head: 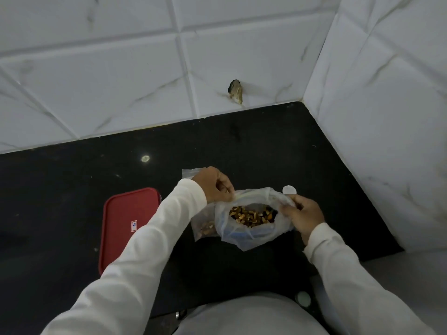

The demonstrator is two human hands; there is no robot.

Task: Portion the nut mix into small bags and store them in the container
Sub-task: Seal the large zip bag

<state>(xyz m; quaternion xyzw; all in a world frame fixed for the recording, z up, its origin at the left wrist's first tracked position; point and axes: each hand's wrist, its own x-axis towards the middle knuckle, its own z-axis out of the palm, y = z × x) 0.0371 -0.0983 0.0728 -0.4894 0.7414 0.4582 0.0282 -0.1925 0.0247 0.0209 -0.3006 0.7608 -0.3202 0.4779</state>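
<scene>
while my left hand (pixel 217 183) and right hand (pixel 301 213) each pinch the rim of the plastic bag (pixel 251 234), its mouth gapes upward between them over the nut mix (pixel 252 216); a small zip bag (pixel 204 226) lies just left, nearer my left hand, the red-lidded container (pixel 125 221) farther left.

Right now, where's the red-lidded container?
The red-lidded container sits on the black counter, left of the nut bag, partly under the left sleeve.
</scene>
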